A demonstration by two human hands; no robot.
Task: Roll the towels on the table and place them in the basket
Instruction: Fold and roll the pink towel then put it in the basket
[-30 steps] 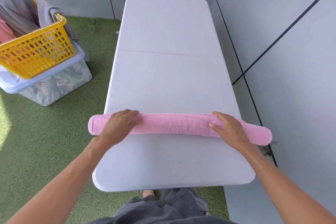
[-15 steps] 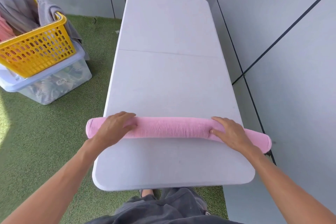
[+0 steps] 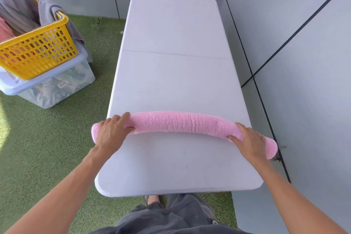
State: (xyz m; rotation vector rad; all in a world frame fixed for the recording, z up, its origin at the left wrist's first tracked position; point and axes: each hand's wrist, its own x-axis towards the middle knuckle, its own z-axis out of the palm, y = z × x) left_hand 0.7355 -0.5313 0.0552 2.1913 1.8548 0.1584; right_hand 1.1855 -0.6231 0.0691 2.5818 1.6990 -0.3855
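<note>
Gripping the rolled pink towel (image 3: 182, 122) near its ends, left hand (image 3: 112, 135) and right hand (image 3: 250, 141) apparently curl closed around it.

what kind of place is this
Probably a balcony or small enclosed patio set up for laundry: artificial grass underfoot, grey panelled walls, a white folding table and a yellow basket of cloth.

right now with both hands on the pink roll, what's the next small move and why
Probably lift it. The pink towel looks fully rolled, the left hand and right hand wrap its ends, which overhang the table, and the yellow basket sits to the left.
</note>
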